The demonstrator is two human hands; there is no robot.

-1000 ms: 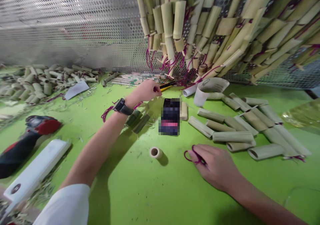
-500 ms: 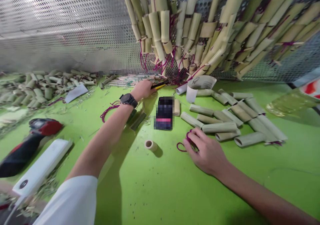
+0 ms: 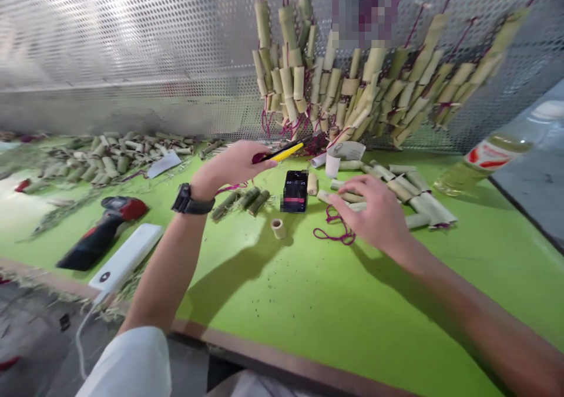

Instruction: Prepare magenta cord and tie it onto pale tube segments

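Observation:
My left hand (image 3: 233, 165), wearing a dark wristwatch, is closed around a slim yellow-and-black tool (image 3: 286, 151) raised above the table. Its exact kind is unclear, and the fingers hide its near end. My right hand (image 3: 372, 212) has thumb and fingers apart with nothing gripped. A loop of purple cord (image 3: 333, 236) lies on the green table just left of that hand. Between my hands, a short bamboo ring (image 3: 278, 228) stands upright. Behind it lies a phone (image 3: 295, 191) with a short bamboo piece (image 3: 312, 184) beside it.
Bamboo tube bundles (image 3: 291, 86) hang on the perforated metal wall. Cut bamboo tubes (image 3: 423, 203) lie at right, near a bottle (image 3: 480, 162). At left are a power tool (image 3: 103, 232), a white power strip (image 3: 127, 256) and a pile of bamboo pieces (image 3: 106, 156).
My left hand has lifted the yellow-and-black tool from the back of the table. My right hand has let go of the purple cord and opened. The view has shifted, showing the front edge.

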